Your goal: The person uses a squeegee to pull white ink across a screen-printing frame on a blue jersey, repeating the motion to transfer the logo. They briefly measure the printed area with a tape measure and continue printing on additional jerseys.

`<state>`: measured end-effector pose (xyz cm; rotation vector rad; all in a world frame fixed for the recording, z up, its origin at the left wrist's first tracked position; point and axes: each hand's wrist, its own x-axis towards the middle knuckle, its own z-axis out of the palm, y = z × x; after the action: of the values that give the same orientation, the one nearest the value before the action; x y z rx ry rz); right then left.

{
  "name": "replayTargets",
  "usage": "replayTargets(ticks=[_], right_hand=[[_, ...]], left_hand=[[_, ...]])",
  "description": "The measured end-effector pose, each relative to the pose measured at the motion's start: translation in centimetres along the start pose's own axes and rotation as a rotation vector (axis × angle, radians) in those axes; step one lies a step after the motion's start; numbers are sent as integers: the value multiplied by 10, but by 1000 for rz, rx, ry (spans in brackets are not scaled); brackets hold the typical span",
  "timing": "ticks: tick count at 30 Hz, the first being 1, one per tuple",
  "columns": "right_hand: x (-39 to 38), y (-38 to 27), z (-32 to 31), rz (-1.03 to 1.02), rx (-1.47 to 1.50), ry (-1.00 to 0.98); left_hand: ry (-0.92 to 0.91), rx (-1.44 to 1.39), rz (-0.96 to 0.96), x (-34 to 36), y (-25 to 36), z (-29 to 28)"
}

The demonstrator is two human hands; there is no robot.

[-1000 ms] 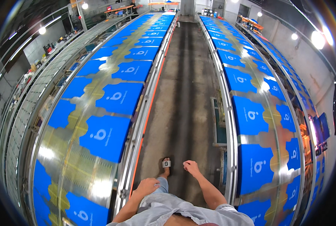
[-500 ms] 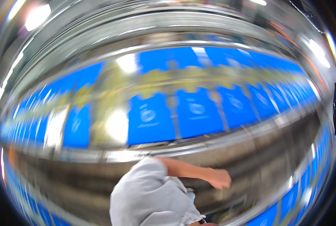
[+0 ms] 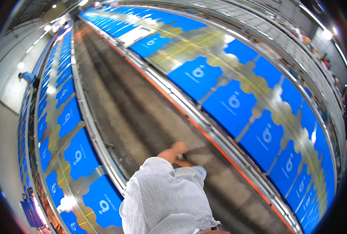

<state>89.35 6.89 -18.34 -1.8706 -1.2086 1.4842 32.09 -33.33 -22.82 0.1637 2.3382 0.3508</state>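
Panels (image 3: pixel 227 111), blue, row running upper left to lower right; left hand (image 3: pixel 177 149) blurred, can't tell its grip.

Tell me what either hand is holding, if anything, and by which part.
Nothing held shows in the left hand, though it is blurred; the right hand is out of view, so cannot be told.

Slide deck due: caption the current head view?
One hand above the aisle between long tables lined with blue printed pieces; another person at far left.
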Motion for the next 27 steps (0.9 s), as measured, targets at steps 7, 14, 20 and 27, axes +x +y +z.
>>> replayTargets(ticks=[7,14,20,27], right_hand=[[110,-168,-121,-477,-15,95],[125,9,-209,-436,-564,-31],[10,129,-303,521,377,347],[190,90,-500,212,548,768]], left_hand=[[-346,641,141,9,-31,86],[-704,1426,653,-13,405,371],[-763,603,1582,-230,858,631],[-771,380,1619,-464,1096,833]])
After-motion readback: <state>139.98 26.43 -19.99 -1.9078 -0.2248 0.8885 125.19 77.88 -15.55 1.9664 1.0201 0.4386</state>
